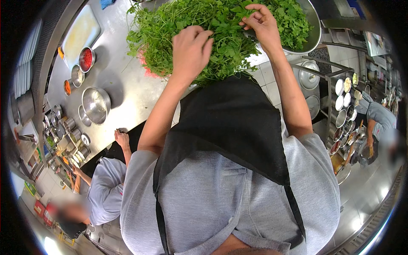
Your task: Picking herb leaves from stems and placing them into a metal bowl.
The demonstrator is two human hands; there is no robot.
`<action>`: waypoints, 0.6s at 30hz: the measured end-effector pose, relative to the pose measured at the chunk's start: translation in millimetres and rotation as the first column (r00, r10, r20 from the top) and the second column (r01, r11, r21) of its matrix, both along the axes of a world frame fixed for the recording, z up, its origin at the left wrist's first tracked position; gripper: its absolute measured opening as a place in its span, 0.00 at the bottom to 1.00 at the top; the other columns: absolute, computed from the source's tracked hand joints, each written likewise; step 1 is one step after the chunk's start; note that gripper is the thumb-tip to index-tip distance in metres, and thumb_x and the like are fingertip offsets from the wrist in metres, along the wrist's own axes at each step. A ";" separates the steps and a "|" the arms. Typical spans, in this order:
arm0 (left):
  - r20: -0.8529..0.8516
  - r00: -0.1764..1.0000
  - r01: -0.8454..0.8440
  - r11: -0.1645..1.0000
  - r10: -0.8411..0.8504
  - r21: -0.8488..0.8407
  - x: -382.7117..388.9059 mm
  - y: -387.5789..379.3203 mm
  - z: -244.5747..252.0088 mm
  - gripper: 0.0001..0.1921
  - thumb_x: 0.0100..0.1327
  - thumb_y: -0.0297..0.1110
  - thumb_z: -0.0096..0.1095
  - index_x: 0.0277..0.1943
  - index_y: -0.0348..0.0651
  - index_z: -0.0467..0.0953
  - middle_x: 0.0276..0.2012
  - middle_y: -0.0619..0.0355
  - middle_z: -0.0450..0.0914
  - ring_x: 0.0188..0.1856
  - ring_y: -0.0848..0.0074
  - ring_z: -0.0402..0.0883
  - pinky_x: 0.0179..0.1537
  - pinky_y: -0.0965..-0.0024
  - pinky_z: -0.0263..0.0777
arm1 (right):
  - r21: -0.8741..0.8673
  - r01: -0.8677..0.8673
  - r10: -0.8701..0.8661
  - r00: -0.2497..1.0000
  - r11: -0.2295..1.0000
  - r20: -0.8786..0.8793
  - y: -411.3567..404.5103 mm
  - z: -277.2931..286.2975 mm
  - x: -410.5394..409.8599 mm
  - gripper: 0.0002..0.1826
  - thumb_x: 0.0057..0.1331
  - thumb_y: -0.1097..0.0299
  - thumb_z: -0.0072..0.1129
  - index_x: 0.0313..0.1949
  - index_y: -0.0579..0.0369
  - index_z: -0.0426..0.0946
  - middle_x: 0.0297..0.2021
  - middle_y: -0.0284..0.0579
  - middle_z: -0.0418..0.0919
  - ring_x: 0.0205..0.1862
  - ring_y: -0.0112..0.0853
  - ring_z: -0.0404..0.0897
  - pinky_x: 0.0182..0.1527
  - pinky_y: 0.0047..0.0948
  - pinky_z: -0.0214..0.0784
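Observation:
A large heap of leafy green herbs, parsley or coriander by its look, covers the near end of the steel table. My left hand rests over the heap with bent, slightly blurred fingers; whether stems are between them is hidden. To the right, my right hand is raised over the heap's edge, its thumb and fingertips pinched at a leafy sprig. Just beyond that hand, a wide metal bowl holds more of the picked-looking leaves. Some pink-red net or plastic shows beneath the heap's left side.
On the steel table stand a large metal bowl, a small bowl of chopped red food and a cutting board. One co-worker leans at the lower left; another works by pans at the right. A metal rack stands right.

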State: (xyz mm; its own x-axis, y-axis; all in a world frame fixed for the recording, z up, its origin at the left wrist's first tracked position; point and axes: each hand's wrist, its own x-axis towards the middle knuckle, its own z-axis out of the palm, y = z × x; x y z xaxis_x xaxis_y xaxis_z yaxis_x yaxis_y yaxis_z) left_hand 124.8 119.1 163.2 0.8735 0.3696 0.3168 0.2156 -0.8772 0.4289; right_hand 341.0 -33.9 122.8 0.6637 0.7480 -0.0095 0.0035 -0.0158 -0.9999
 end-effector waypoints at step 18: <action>0.220 0.956 0.283 0.415 -0.193 -0.865 68.6 -11.3 4.8 0.38 0.69 0.44 0.69 0.75 0.43 0.58 0.63 0.48 0.71 0.61 0.62 0.76 0.59 0.64 0.72 | 0.353 0.080 0.114 0.860 0.932 -0.497 -20.7 58.8 10.3 0.14 0.72 0.77 0.52 0.57 0.58 0.70 0.47 0.48 0.81 0.42 0.37 0.82 0.44 0.32 0.77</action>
State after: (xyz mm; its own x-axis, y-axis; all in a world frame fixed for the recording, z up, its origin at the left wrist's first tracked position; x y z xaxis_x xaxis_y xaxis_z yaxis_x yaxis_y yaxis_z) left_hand 193.4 107.8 167.9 0.9638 0.2660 0.0159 -0.0099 -0.0239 0.9997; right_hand 351.3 -54.5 181.6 0.6263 0.7761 -0.0730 -0.5017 0.3296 -0.7998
